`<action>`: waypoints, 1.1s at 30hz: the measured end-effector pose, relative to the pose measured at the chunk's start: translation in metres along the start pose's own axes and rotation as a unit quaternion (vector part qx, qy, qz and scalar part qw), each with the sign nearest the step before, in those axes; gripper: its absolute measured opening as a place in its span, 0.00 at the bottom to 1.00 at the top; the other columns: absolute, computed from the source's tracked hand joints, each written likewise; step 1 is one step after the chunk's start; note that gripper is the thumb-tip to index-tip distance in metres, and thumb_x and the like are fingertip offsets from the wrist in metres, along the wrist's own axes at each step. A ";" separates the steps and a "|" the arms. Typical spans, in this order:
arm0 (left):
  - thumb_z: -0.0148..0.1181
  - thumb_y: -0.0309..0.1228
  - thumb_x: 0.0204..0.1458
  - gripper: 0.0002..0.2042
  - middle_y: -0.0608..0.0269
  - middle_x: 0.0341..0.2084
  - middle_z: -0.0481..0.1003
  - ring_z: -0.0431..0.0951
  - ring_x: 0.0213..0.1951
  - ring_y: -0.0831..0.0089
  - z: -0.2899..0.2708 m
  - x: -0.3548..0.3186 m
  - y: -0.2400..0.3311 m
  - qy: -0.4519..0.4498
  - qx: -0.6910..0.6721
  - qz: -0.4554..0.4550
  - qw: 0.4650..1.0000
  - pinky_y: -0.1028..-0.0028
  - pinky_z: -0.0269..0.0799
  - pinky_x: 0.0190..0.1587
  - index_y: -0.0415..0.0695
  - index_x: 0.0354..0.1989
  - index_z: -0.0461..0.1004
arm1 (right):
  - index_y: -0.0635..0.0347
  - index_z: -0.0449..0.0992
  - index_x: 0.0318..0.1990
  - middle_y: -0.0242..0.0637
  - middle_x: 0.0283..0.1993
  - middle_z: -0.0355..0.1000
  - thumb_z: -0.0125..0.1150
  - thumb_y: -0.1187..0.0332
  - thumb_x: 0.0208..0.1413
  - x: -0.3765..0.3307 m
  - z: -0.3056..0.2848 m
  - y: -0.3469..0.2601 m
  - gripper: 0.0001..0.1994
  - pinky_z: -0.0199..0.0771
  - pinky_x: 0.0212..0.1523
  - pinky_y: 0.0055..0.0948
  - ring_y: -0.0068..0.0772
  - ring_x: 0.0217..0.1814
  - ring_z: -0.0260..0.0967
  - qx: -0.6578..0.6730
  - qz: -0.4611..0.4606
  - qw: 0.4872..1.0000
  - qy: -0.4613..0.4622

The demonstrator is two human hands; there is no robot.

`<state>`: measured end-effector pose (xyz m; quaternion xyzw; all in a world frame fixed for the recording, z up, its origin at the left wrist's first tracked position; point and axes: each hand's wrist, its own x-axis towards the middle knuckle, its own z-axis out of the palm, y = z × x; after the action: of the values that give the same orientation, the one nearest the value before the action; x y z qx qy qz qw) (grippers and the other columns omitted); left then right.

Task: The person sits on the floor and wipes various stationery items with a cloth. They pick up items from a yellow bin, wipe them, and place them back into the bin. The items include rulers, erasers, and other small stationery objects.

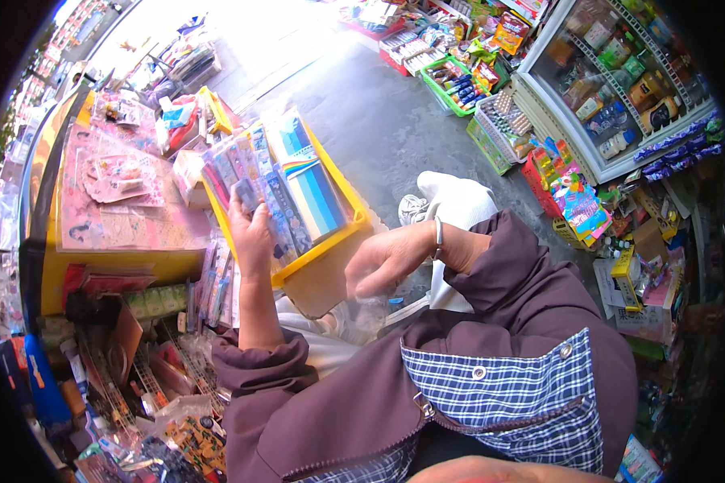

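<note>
Beyond the dark jacket point(338, 402), the left hand point(252, 235) touched slim packs point(280, 211) toward the left edge of the yellow bin point(322, 253), grip indeterminable, while the right hand point(391, 256), fingers curled, apparently empty, hovered beside its near edge, so one-sided pulling might have tipped it.

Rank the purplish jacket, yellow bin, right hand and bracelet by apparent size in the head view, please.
purplish jacket
yellow bin
right hand
bracelet
Nearness to the camera probably enlarges the purplish jacket.

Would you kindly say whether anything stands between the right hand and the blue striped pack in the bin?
In this view, the yellow bin rim lies between the right hand and the blue striped pack.
</note>
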<state>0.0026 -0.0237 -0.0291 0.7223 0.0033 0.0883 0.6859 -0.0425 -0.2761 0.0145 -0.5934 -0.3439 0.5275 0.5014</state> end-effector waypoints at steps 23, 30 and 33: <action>0.58 0.31 0.54 0.27 0.53 0.52 0.66 0.68 0.53 0.69 0.028 -0.157 0.008 -0.130 0.099 -0.016 0.986 0.71 0.62 0.56 0.37 0.61 0.56 | 0.68 0.76 0.42 0.42 0.36 0.76 0.52 0.62 0.53 0.045 0.028 0.046 0.17 0.70 0.44 0.28 0.29 0.40 0.73 0.039 -0.050 0.979 0.191; 0.60 0.22 0.51 0.17 0.61 0.42 0.73 0.72 0.43 0.78 0.018 -0.162 0.016 -0.013 0.020 -0.076 0.997 0.78 0.69 0.47 0.35 0.50 0.68 | 0.65 0.75 0.41 0.38 0.38 0.74 0.50 0.64 0.56 0.058 0.024 0.060 0.13 0.70 0.41 0.27 0.25 0.37 0.71 0.134 -0.079 0.966 0.208; 0.60 0.21 0.50 0.17 0.62 0.41 0.73 0.73 0.43 0.78 0.016 -0.160 0.031 0.041 -0.004 -0.063 0.997 0.79 0.68 0.47 0.36 0.49 0.69 | 0.64 0.74 0.42 0.36 0.40 0.74 0.48 0.62 0.59 0.061 0.028 0.061 0.14 0.71 0.38 0.25 0.23 0.36 0.71 0.119 -0.156 0.968 0.158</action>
<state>-0.1564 -0.0611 -0.0189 0.7139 0.0771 0.0742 0.6920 -0.0644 -0.2284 -0.0590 -0.5444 -0.2837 0.3791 0.6924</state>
